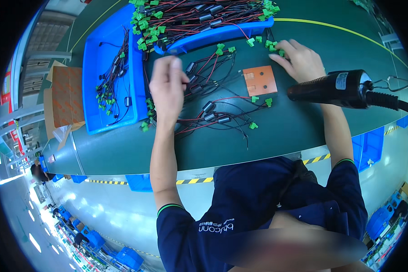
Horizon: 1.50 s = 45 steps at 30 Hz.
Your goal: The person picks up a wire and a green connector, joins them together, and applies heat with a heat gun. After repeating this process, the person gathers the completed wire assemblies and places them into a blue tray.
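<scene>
My left hand is over the cables left of centre, its fingers curled and smeared by motion; whether it holds anything is unclear. Beside its fingertips lie black and red cables with black cylindrical cores and green connectors. My right hand is at the right, thumb and forefinger apart, around small green connectors near the tray's corner. Between the hands, an orange square plate with dark round spots lies on the green table. Closer to me is another group of cored cables.
A blue tray heaped with cables stands at the back. Another blue tray at the left holds fewer cables, with a cardboard box beyond it. A black cylindrical tool on a corrugated hose juts in above my right forearm.
</scene>
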Motion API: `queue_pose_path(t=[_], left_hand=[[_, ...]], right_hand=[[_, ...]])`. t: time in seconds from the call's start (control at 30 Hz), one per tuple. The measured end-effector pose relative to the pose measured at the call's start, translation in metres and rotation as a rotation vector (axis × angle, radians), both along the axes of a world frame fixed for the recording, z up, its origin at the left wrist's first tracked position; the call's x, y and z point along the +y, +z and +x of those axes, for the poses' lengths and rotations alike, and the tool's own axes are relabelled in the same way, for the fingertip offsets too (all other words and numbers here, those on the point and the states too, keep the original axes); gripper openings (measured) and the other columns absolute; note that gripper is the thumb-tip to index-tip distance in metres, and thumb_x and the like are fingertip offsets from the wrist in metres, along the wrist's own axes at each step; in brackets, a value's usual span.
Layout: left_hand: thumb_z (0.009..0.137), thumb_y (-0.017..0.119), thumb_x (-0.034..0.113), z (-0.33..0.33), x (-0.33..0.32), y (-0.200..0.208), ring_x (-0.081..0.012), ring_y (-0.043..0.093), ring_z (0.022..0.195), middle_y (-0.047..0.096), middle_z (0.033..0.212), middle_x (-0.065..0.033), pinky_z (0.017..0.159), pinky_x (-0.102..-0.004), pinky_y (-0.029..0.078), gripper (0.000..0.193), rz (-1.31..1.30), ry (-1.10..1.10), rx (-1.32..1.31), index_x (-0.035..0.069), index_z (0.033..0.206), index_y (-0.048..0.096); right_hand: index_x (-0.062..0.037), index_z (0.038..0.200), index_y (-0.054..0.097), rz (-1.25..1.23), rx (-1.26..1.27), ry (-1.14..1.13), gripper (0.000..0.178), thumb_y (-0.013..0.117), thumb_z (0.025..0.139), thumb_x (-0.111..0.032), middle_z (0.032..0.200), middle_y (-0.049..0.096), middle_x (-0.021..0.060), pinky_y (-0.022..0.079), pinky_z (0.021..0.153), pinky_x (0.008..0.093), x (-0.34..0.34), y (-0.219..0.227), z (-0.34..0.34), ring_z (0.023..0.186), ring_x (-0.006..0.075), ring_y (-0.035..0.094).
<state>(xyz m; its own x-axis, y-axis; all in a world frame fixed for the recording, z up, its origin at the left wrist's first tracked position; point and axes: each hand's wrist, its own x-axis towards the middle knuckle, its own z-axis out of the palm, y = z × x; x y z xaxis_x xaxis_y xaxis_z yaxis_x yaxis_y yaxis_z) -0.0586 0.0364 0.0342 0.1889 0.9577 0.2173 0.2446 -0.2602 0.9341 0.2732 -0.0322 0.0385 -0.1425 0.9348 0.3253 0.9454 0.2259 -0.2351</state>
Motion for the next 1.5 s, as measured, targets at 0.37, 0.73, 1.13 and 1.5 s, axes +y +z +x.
queue_pose_path(t=[0.37, 0.73, 1.13, 1.5], left_hand=[[0.099, 0.069, 0.007, 0.034, -0.007, 0.008, -0.0145, 0.064, 0.074, 0.069, 0.092, -0.0084, 0.069, -0.0294, 0.052, 0.014, -0.161, -0.352, 0.092, -0.002, 0.108, 0.076], [0.091, 0.077, 0.005, 0.042, -0.015, -0.005, -0.0239, 0.069, 0.077, 0.067, 0.087, -0.0121, 0.071, -0.0362, 0.053, 0.015, -0.009, -0.424, 0.283, 0.0, 0.105, 0.077], [0.1, 0.071, 0.008, 0.034, -0.015, -0.011, -0.0084, 0.06, 0.073, 0.064, 0.091, -0.004, 0.066, -0.025, 0.05, 0.016, -0.298, -0.535, 0.111, -0.004, 0.111, 0.075], [0.099, 0.075, 0.013, 0.038, -0.017, -0.013, -0.0065, 0.052, 0.069, 0.061, 0.088, -0.0003, 0.063, -0.0246, 0.044, 0.016, -0.249, -0.54, 0.125, -0.002, 0.106, 0.075]], right_hand=[[-0.0038, 0.11, 0.068, 0.087, 0.245, 0.214, 0.016, 0.073, 0.095, -0.007, 0.105, 0.068, 0.0096, 0.055, 0.085, 0.0337, 0.003, -0.033, 0.037, 0.094, 0.0245, 0.069], [0.003, 0.116, 0.072, -0.412, 1.087, 0.404, 0.022, 0.072, 0.095, 0.005, 0.115, 0.07, 0.0113, 0.058, 0.095, 0.0318, 0.012, -0.018, 0.008, 0.104, 0.0177, 0.069], [-0.002, 0.117, 0.074, -0.285, 0.896, 0.32, 0.025, 0.074, 0.092, 0.004, 0.114, 0.074, 0.0118, 0.06, 0.089, 0.0305, -0.002, -0.03, -0.044, 0.098, 0.0189, 0.073], [-0.0021, 0.111, 0.074, -0.152, 0.672, 0.357, 0.028, 0.08, 0.084, 0.004, 0.109, 0.075, 0.0146, 0.061, 0.084, 0.0329, -0.004, -0.025, -0.047, 0.098, 0.0248, 0.075]])
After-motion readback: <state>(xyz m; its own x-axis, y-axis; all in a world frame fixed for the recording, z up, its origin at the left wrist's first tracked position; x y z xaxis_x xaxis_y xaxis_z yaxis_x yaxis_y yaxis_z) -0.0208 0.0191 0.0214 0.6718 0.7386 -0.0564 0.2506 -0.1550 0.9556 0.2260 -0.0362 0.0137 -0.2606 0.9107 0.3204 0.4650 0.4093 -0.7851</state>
